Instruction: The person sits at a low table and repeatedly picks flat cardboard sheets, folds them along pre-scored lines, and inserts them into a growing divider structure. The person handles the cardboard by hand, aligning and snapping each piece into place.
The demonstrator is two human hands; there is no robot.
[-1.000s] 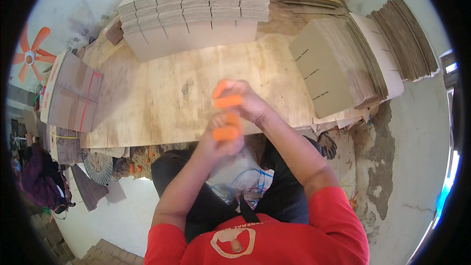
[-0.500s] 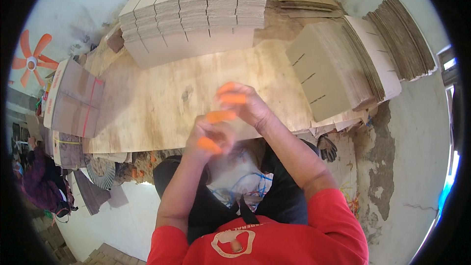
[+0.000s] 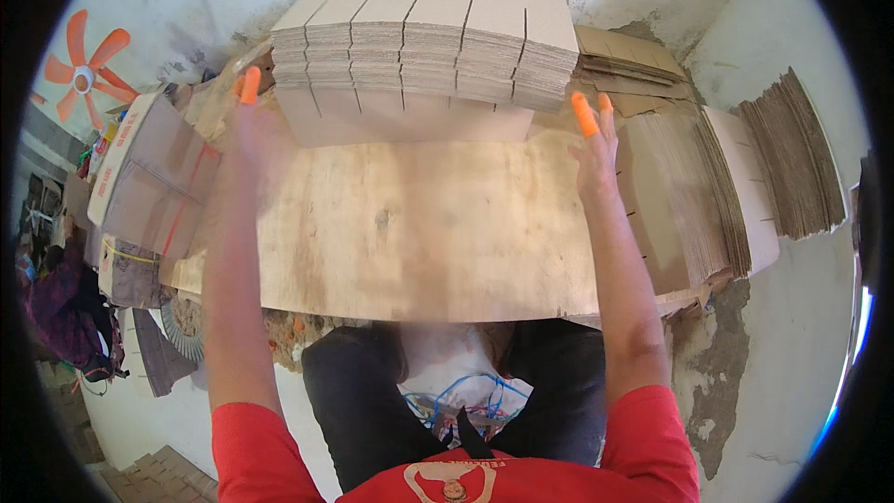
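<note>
Both arms reach forward over the plywood table (image 3: 447, 214), wide apart. My left hand (image 3: 253, 126) is raised beside the left end of a tall stack of slotted cardboard sheets (image 3: 419, 47); it is partly smeared by motion, but fingers with orange finger covers (image 3: 250, 84) stretch out. At the stack's right end, my right hand (image 3: 596, 154) has its fingers extended and apart, two of them wearing orange covers (image 3: 585, 114). Neither hand appears to hold anything. Whether either touches the stack is hard to tell.
Upright cardboard sheets (image 3: 670, 196) stand at the table's right, with more sheets (image 3: 796, 158) against the wall. A flat pile (image 3: 633, 56) lies at the back right. Left are a strapped cardboard bundle (image 3: 154, 177) and an orange-bladed fan (image 3: 84, 79).
My hands were close together over the table's near edge. They have moved apart and forward, to either end of the cardboard stack. The view has shifted slightly.
</note>
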